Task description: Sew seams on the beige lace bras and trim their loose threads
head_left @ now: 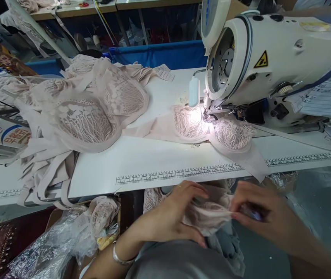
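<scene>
Over my lap, just below the table edge, I hold a pale pink lace bra [207,217]. My left hand [180,213] curls around its left part, with the thumb below the fabric. The fingers of my right hand [258,217] pinch the right end of the cloth; this hand is blurred. Up on the table, another pink lace bra [232,133] lies under the needle of a white sewing machine [270,62], lit by its lamp. A strip of fabric joins it to the pile at the left.
A pile of pink lace bras [87,120] covers the table's left side, straps hanging over the edge. A printed ruler [183,174] runs along the front. Below stands a box with plastic wrapping [57,232]. Blue cloth [159,54] hangs behind the table.
</scene>
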`<state>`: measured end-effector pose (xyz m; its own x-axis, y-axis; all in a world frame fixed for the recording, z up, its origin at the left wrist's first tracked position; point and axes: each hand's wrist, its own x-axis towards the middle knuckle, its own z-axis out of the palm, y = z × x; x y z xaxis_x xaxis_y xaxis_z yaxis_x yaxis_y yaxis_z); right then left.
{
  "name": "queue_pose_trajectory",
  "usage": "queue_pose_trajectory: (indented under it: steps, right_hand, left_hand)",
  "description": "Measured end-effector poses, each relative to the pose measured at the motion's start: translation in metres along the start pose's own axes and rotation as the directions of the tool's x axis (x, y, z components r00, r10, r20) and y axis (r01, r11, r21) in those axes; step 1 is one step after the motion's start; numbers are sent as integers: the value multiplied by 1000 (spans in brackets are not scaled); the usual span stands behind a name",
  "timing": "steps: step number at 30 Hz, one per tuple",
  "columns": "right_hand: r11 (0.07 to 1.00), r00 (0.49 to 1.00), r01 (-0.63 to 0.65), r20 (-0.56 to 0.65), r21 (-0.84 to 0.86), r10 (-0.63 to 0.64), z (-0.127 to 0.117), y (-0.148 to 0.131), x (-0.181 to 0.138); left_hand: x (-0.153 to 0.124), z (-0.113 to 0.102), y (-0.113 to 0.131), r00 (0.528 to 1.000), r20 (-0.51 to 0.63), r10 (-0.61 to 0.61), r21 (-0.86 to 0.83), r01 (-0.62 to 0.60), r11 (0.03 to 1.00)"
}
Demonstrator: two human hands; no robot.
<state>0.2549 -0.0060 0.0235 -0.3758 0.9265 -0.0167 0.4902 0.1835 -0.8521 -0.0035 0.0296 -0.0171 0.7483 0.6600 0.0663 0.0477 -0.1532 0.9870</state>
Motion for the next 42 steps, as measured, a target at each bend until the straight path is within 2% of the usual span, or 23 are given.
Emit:
queue_pose_trajectory:
  steps: [3,6,10,14,18,21,27,33,39,42]
  right_hand:
    - [995,999,44,15,-86,-43,21,-4,8]
    - [993,999,42,19,-109,-40,30,8,8]
    - [996,996,-87,-12,-6,87,26,32,-2]
    - [999,999,-34,-9,43,34,22,40,-4]
    - [993,999,39,10,108,-40,19,38,2]
    - [990,997,69,-30,126,-65,17,34,4]
    - [962,995,-45,-75,268,68,16,29,2]
    - [924,987,-106,-72,369,142,16,28,2]
    - [957,988,-150,1,247,154,7,22,6]
    - [970,992,-111,-40,216,122,5,20,7]
  left_hand:
    - [13,23,-3,995,-73,60,0,-61,998]
    - [19,35,-11,987,-156,40,-122,-59,991]
    - [20,29,-15,981,-173,-85,-284,33,958]
    - [19,22,-16,972,-171,-160,-338,95,936]
    - [19,21,-16,969,-185,-164,-333,95,938]
    - [19,23,-16,968,-188,-166,-372,87,924]
    - [17,29,-15,956,-116,-269,-548,164,820]
    - [19,31,-13,954,-105,-280,-580,170,797]
    - [17,31,-14,961,-131,-244,-514,145,845]
    - [17,31,-15,963,-151,-223,-480,126,868]
